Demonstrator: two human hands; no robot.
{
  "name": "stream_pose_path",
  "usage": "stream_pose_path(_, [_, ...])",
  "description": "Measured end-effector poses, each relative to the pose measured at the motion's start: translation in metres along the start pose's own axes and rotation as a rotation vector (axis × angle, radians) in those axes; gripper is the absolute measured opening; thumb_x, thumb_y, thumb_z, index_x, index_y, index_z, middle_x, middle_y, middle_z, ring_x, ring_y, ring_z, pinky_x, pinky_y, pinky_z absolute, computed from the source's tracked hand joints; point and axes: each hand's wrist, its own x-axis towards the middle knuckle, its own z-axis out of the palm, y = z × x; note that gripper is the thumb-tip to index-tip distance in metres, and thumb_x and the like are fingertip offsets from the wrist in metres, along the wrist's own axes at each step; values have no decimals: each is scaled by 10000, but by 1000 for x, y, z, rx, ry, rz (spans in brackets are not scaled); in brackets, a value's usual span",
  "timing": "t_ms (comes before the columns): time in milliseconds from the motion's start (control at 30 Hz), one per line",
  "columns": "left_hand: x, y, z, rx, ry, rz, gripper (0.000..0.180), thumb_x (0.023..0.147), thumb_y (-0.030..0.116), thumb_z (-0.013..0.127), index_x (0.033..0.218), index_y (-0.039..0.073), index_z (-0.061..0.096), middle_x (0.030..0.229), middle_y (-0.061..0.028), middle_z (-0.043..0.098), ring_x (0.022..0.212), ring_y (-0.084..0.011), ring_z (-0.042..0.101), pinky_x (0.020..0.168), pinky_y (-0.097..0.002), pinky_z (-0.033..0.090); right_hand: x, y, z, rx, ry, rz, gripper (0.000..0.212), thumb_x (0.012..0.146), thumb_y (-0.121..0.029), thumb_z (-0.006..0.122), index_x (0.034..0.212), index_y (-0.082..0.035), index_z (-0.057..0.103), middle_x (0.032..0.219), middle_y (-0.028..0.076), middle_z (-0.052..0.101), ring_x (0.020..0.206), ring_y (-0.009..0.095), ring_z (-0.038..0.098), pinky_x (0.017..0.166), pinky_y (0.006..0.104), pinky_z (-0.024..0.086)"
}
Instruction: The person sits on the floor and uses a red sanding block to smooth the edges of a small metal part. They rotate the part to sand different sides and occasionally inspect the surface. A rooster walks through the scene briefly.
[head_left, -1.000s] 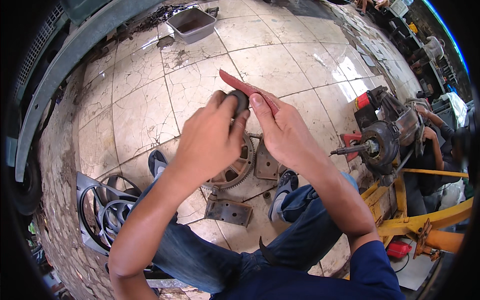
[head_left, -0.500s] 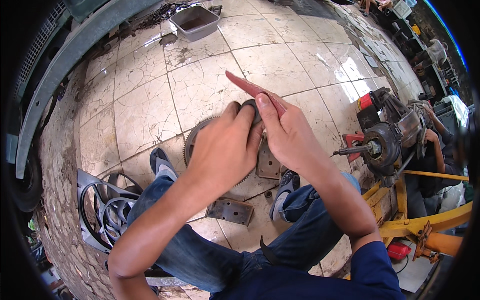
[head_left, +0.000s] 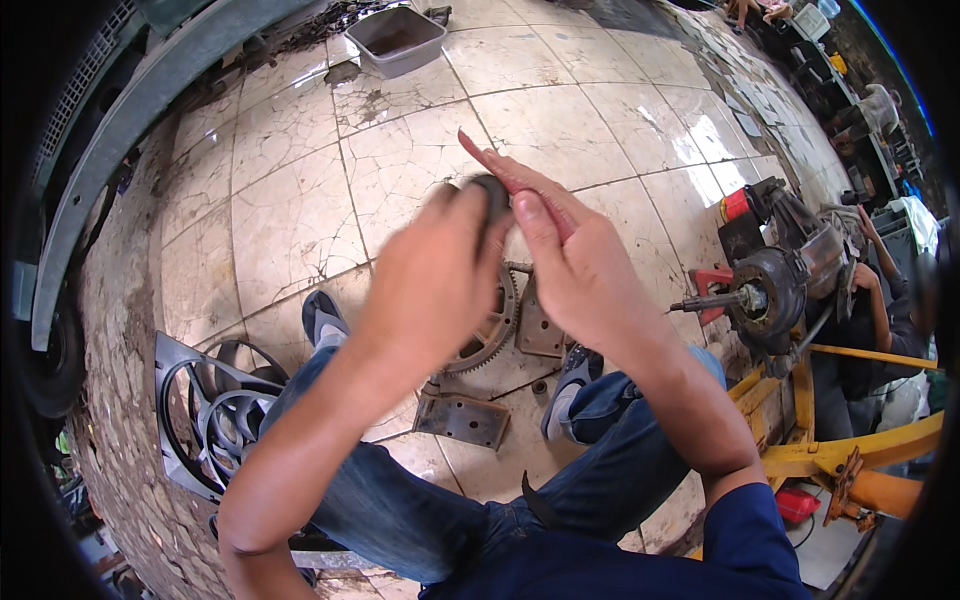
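Observation:
Pinched under the thumb of my right hand (head_left: 590, 275) is a folded strip of red-brown sandpaper (head_left: 520, 180), its narrow tip pointing up and left, with the fingers stretched behind it. My left hand (head_left: 425, 280), smeared by motion, is closed on a small dark rounded part (head_left: 493, 196). That part sits against or very close to the sandpaper; the hands hide most of its shape. Below them on the floor lies a toothed ring gear wheel (head_left: 508, 318), partly covered by my left hand.
Two metal plates with holes, a near one (head_left: 462, 420) and a farther one (head_left: 538, 325), lie between my feet. A fan shroud (head_left: 185, 415) is at left, a grey basin (head_left: 405, 62) at the far side. At right, a hub assembly (head_left: 765, 290) stands by a yellow frame (head_left: 830, 450) and another person (head_left: 875, 310).
My left hand has moved slightly and now blurs, uncovering more of the gear wheel's right side. The sandpaper has turned a little, and the right fingers show behind it.

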Motion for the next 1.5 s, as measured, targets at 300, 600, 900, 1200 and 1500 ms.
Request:
stream_pose_path(300, [-7, 10, 4, 32, -50, 7, 203, 951, 179, 567, 997, -19, 561, 921, -246, 600, 797, -463, 614, 700, -521, 503, 1, -6, -6, 11, -58, 102, 414, 1066, -279, 378, 1296, 12, 563, 1196, 240, 624, 1075, 389, 605, 934, 381, 474])
stream_pose_path(600, [-7, 9, 6, -6, -52, -6, 212, 958, 186, 561, 1002, -21, 569, 893, -242, 597, 821, -460, 597, 720, -518, 482, 5, -14, -10, 113, -139, 255, 413, 1065, -272, 371, 1300, 11, 560, 1192, 236, 625, 1106, 372, 595, 953, 385, 460])
stream_pose_path(900, [-8, 8, 8, -2, -61, 1, 220, 968, 176, 543, 974, -43, 555, 912, -261, 591, 851, -463, 588, 749, -514, 481, 6, -12, -8, 44, -124, 284, 412, 1059, -270, 389, 1287, 24, 564, 1189, 235, 630, 1096, 381, 599, 946, 381, 467])
stream_pose_path(1200, [-5, 3, 6, -71, -91, 1, 201, 954, 149, 565, 1016, -41, 545, 991, -264, 564, 883, -474, 577, 771, -519, 471, 2, -10, -11, 16, -98, 208, 419, 1059, -269, 388, 1277, 41, 566, 1147, 242, 649, 1050, 377, 628, 916, 377, 485])
stream_pose_path(1500, [-2, -3, 5, -64, -81, 42, 192, 949, 148, 576, 1027, -24, 543, 1009, -250, 559, 893, -466, 579, 759, -510, 465, 1, -8, -13, 28, -102, 236, 436, 1060, -309, 393, 1283, 21, 569, 937, 246, 665, 865, 371, 653, 758, 409, 495])
